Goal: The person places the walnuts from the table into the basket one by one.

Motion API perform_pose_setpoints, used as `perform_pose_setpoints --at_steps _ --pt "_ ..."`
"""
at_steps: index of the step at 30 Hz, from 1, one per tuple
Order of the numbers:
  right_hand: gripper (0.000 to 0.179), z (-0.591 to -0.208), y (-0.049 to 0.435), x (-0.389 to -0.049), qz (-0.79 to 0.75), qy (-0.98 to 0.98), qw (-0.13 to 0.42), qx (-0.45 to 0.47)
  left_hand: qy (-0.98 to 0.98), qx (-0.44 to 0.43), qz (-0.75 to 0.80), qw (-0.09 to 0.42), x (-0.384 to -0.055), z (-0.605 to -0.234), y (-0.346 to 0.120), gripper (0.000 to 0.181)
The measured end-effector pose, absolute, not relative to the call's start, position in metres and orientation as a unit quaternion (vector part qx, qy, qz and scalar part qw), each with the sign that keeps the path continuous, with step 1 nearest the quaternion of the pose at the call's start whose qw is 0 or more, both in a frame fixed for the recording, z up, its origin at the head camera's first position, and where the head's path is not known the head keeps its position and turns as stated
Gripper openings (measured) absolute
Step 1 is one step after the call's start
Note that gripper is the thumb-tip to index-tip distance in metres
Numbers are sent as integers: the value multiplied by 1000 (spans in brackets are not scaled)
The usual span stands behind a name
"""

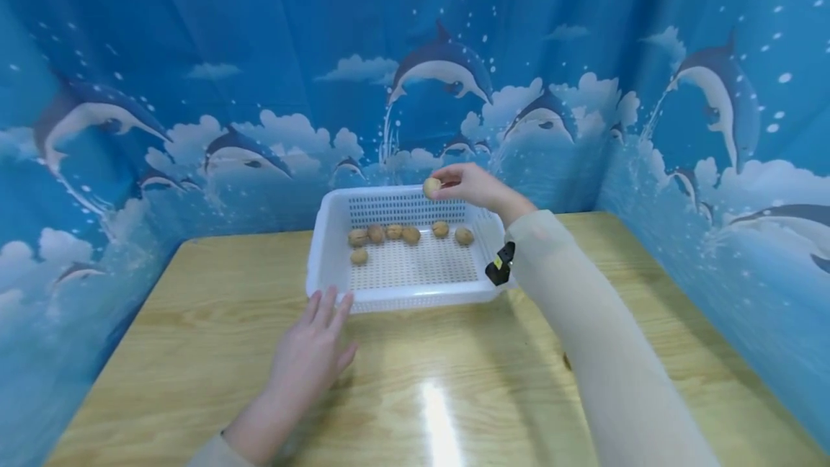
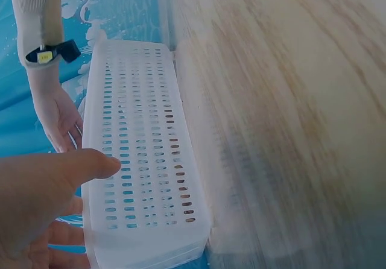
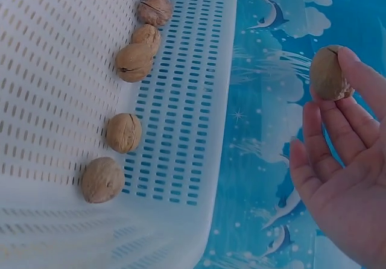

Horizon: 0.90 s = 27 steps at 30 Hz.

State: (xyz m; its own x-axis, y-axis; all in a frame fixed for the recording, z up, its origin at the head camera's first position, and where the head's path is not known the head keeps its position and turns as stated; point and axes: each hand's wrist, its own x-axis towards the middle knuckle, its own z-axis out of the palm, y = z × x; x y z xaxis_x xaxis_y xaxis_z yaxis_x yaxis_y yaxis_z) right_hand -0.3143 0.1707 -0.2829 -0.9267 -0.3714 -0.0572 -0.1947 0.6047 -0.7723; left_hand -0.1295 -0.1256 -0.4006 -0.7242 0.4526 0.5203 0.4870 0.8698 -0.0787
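Note:
A white plastic basket [image 1: 415,299] with slotted walls holds several walnuts [image 1: 411,235], most of them lined up along its far side. Above the far rim, my right hand [image 1: 476,186] pinches another walnut [image 3: 329,74] between thumb and fingertips. The right wrist view shows that nut beyond the rim, with the palm [image 3: 356,202] turned partly toward the camera. At the basket's near left corner, my left hand [image 1: 311,352] has its fingers extended onto the rim. In the left wrist view the left thumb [image 2: 96,165] lies across the slotted outer wall [image 2: 142,136].
The basket stands on a wooden table [image 1: 240,287] toward its back edge. A blue dolphin-print curtain [image 1: 311,34] rises behind and at both sides. A small brown thing [image 1: 567,361] peeks out beside the right sleeve [image 1: 603,352].

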Motion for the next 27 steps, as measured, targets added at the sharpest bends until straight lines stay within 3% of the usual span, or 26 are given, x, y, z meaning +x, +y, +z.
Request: perform_pose_setpoints --at_steps 9,22,27 --pt "47 -303 140 -339 -409 889 126 -164 -927 -254 -31 273 -128 -401 -126 75" --pt "44 -327 112 -350 -356 905 166 -166 -928 -249 -22 277 -126 -397 -126 77" --pt "41 -344 106 -355 -331 906 212 -160 -927 -248 -19 280 -126 -399 -126 77"
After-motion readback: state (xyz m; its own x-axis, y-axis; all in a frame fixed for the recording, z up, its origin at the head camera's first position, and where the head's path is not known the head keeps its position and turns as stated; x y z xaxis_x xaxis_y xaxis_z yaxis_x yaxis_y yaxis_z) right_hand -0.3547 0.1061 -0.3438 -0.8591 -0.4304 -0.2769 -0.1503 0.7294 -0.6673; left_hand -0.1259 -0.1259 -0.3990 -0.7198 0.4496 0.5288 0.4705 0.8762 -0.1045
